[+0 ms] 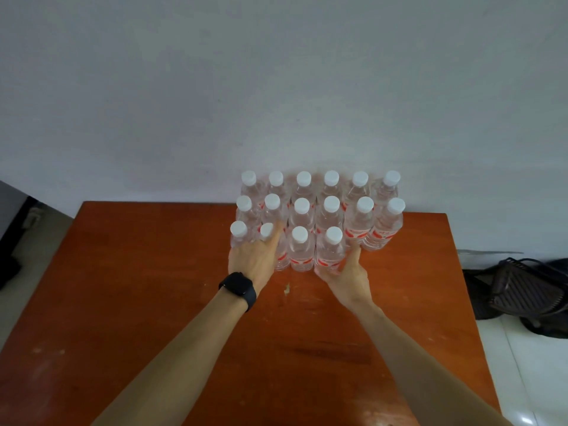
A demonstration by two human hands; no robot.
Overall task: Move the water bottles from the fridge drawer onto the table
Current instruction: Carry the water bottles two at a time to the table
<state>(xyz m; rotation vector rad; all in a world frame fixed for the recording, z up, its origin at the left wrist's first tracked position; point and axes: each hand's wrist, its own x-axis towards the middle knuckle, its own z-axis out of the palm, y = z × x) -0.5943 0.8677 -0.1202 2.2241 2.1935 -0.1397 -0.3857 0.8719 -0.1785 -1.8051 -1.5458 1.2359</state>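
Sixteen white-capped water bottles (pixel 330 210) stand upright in three tight rows at the 12 o'clock end of the reddish-brown counter (pixel 153 302), against the wall (pixel 276 87). The left hand (pixel 255 256), a black watch (pixel 238 289) on its wrist, is clasped around the front-row bottle at 10 o'clock. The right hand (pixel 349 276) cups the front-row bottle at 1 o'clock.
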